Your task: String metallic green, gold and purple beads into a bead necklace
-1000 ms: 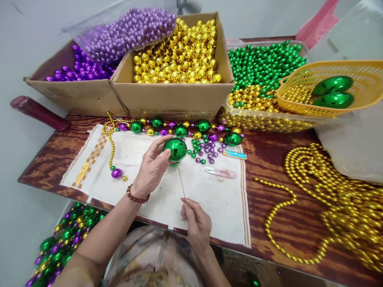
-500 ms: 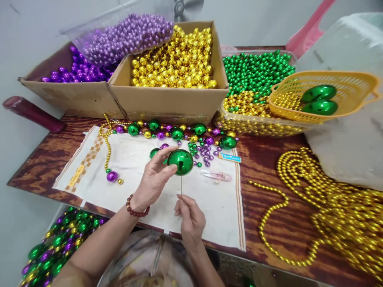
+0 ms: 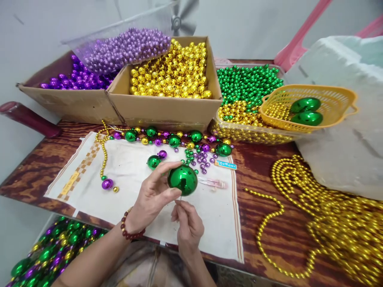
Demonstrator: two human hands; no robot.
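Note:
My left hand pinches a large shiny green ball between thumb and fingers, held above a white cloth. Just under the ball, my right hand is closed in a pinch on a thin needle whose tip meets the ball's underside. A strand of green, purple and gold beads lies along the cloth's far edge, its gold end trailing down to a purple bead. Loose small beads and pink snips lie right of the ball.
Cardboard boxes of purple beads and gold beads stand at the back, beside a clear tray of green and gold beads. A yellow basket holds two green balls. Gold bead strands pile at right. Finished strands hang lower left.
The ball has slid down the needle toward my right hand, so almost no needle shows between them. Both hands sit lower and closer together.

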